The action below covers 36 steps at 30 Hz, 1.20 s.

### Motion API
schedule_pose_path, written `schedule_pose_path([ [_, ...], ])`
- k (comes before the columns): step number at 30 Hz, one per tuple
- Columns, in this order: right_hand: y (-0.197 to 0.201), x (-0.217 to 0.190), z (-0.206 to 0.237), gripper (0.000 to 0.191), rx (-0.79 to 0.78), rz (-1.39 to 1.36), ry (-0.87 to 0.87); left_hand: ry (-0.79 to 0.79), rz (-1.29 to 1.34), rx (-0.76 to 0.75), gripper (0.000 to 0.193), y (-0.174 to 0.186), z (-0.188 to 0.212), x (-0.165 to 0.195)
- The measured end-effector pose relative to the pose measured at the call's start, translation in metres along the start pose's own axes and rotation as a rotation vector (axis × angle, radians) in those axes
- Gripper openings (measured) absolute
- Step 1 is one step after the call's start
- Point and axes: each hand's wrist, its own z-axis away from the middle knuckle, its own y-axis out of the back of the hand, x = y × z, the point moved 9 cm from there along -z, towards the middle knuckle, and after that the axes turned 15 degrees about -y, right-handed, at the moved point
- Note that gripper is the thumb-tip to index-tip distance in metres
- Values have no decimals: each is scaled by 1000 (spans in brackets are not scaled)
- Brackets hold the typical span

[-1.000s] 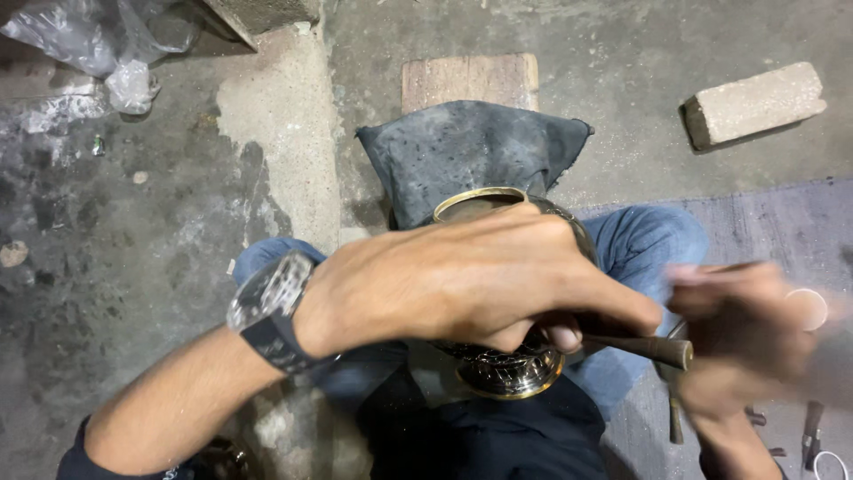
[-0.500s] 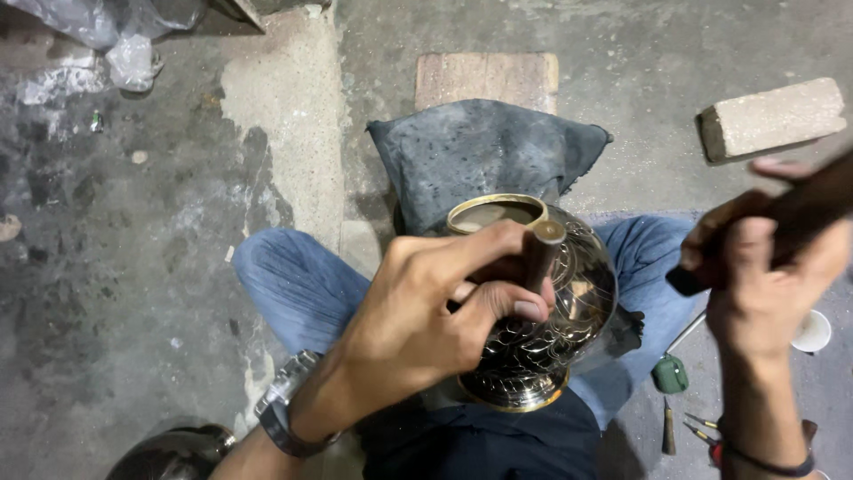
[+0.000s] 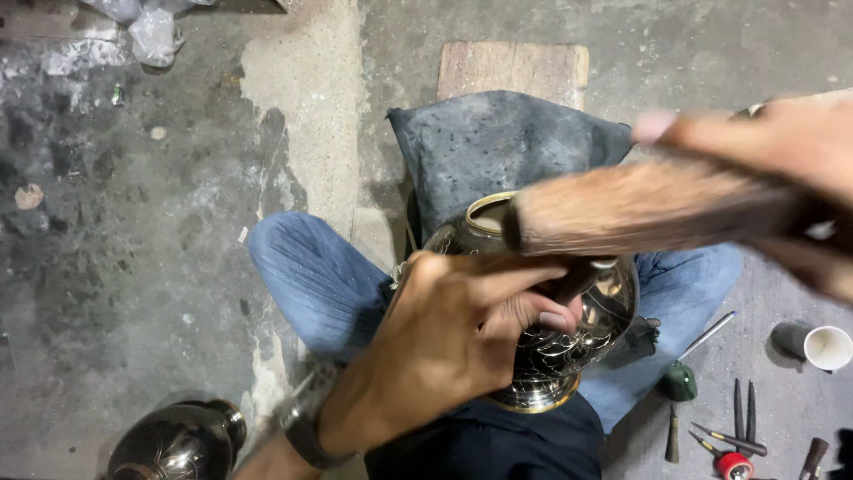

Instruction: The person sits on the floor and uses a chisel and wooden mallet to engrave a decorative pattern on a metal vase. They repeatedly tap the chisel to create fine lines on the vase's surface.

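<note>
A dark engraved metal vase with a brass rim lies tilted in my lap, its mouth leaning on a grey cushion. My left hand rests on the vase and pinches a small chisel against its side. My right hand, blurred by motion, grips a wooden stick that reaches across just above the vase's mouth and the chisel. A watch sits on my left wrist.
A wooden block lies behind the cushion on the concrete floor. A second dark vase stands at the bottom left. Several hand tools, a green-handled screwdriver and a white cup lie at the right. Plastic bags sit top left.
My right hand has swung the wooden stick from the right side in over the vase. My left hand stays on the vase with the chisel, and the view has shifted slightly.
</note>
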Motion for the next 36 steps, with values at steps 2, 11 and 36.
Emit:
schedule_pose_path([
  [2,13,-19,-18,56,-35,134,118,-46,-31,100,35,4,5,8],
  [11,26,-95,-43,78,-226,17,112,77,-306,306,22,1,26,18],
  [36,-16,40,45,55,261,-453,-503,-98,-86,-233,53,-20,-7,7],
])
